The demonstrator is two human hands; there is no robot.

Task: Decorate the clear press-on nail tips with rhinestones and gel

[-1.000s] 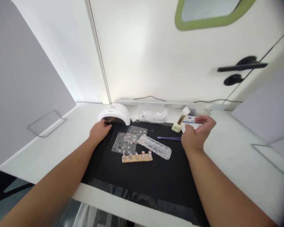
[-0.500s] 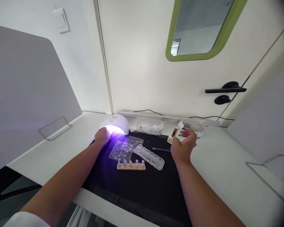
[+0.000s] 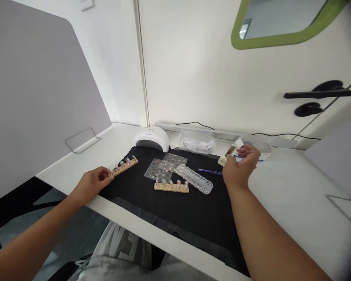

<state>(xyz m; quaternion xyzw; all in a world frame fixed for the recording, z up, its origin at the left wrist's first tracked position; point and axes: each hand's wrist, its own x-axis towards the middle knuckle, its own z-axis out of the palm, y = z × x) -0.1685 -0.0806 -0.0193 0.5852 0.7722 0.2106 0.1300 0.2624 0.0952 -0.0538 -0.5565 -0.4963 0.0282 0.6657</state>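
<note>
Left hand (image 3: 90, 183) is out of the lamp (image 3: 152, 138) now, pinching a nail strip (image 3: 124, 166) it has drawn clear; the lamp's glow is off. Right hand (image 3: 240, 168) stays curled on a small bottle (image 3: 228, 153) at the mat (image 3: 175, 207) edge; curing looks over.

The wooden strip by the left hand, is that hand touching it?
Touching. The head view shows the left hand with its fingertips closed on the near end of the wooden strip, which lies at the mat's left edge.

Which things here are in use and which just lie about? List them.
In use: left hand grips a wooden strip of nail tips; right hand is at a small bottle.

Lying about: lamp, second strip, clear tray, sheets, tweezers, mat.
</note>
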